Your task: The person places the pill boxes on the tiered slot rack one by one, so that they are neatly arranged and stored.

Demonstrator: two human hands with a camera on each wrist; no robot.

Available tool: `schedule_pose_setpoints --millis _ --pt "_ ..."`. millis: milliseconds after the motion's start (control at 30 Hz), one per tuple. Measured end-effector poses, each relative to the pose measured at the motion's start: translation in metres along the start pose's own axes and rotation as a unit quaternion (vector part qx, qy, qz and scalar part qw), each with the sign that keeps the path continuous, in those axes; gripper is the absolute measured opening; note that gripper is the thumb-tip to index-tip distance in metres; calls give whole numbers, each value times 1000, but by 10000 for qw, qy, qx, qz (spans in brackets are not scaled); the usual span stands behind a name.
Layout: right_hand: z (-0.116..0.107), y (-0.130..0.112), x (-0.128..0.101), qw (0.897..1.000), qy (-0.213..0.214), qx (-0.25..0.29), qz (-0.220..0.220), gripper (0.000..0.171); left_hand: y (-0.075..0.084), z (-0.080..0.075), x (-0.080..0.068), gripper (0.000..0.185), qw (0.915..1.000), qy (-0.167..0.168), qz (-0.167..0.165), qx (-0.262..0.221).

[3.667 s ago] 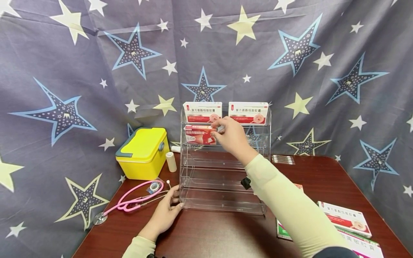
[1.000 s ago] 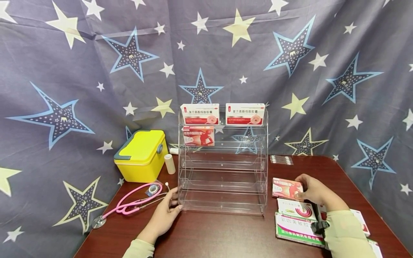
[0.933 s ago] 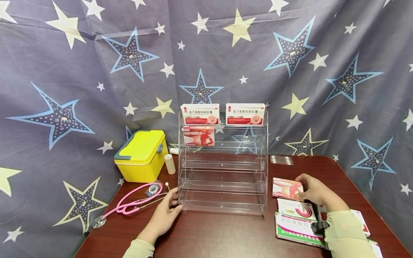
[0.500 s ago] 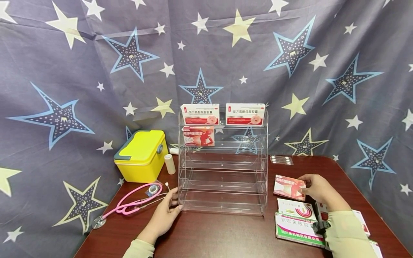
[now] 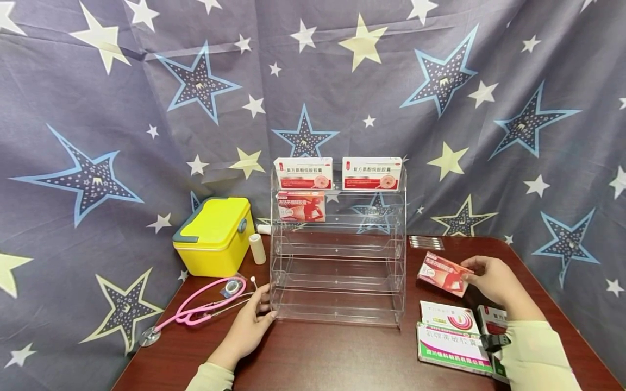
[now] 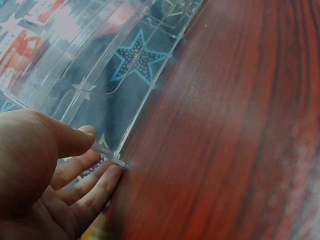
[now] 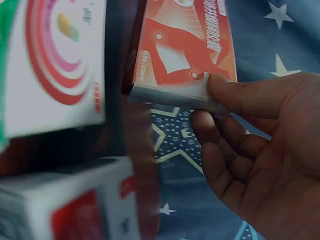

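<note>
Right hand [image 5: 491,279]: pinches the end of a red box [image 5: 444,273] between thumb and fingers [image 7: 235,95]. The box is now lifted off the bench [image 5: 342,358] and tilted, near the right edge; a second ago it lay flat on the boxes there, and half a second ago it was only starting to rise.

Left hand [image 5: 249,325]: unchanged, fingers [image 6: 95,187] straight and relaxed, resting against the lower left corner of the clear rack [image 5: 337,255] at the bench's middle.

Rack contents, unchanged: two white boxes [image 5: 303,172] on the top tier, one red box on the second tier at left.

Below the lifted box, near the front right corner: a white box with pink rings [image 5: 449,317], a green-edged box [image 5: 452,347], another white and red box [image 5: 491,320].

Left edge: yellow case [image 5: 215,233], white bottle [image 5: 257,248], pink stethoscope [image 5: 195,307].
</note>
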State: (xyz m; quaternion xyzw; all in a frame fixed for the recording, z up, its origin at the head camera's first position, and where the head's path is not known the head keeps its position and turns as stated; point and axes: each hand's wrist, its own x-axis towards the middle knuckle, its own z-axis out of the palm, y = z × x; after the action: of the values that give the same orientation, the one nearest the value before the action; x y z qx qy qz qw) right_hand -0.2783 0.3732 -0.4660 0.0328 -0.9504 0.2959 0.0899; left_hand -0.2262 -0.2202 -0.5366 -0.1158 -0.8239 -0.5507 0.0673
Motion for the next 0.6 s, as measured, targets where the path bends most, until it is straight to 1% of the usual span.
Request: schedule_pose_setpoints --millis 100,167,233,300,367,433,533,600 --pt "-10 -3 -1 9992 393 25 -46 26 0 0 0 62 10000 22 -21 3" --pt "-19 -8 -2 9970 756 57 -120 27 1 0 0 62 10000 28 -43 15" --pt "-29 -16 -5 9929 1174 155 -126 28 2 0 -1 63 10000 24 -56 14" --pt "-41 -27 -8 9863 1623 286 -55 30 3 0 -1 63 10000 12 -67 24" --pt "-52 -39 -10 9769 2057 584 27 33 4 -1 -1 63 10000 -3 -66 -8" --pt "-63 -54 -11 9647 2423 1027 89 34 5 -1 -1 63 10000 -17 -61 -35" --pt "-79 -82 -9 9430 2867 1692 -27 33 4 -1 -1 63 10000 -24 -49 -65" --pt "-90 -104 -5 9312 3039 2004 -158 32 2 0 0 63 10000 -17 -41 -52"
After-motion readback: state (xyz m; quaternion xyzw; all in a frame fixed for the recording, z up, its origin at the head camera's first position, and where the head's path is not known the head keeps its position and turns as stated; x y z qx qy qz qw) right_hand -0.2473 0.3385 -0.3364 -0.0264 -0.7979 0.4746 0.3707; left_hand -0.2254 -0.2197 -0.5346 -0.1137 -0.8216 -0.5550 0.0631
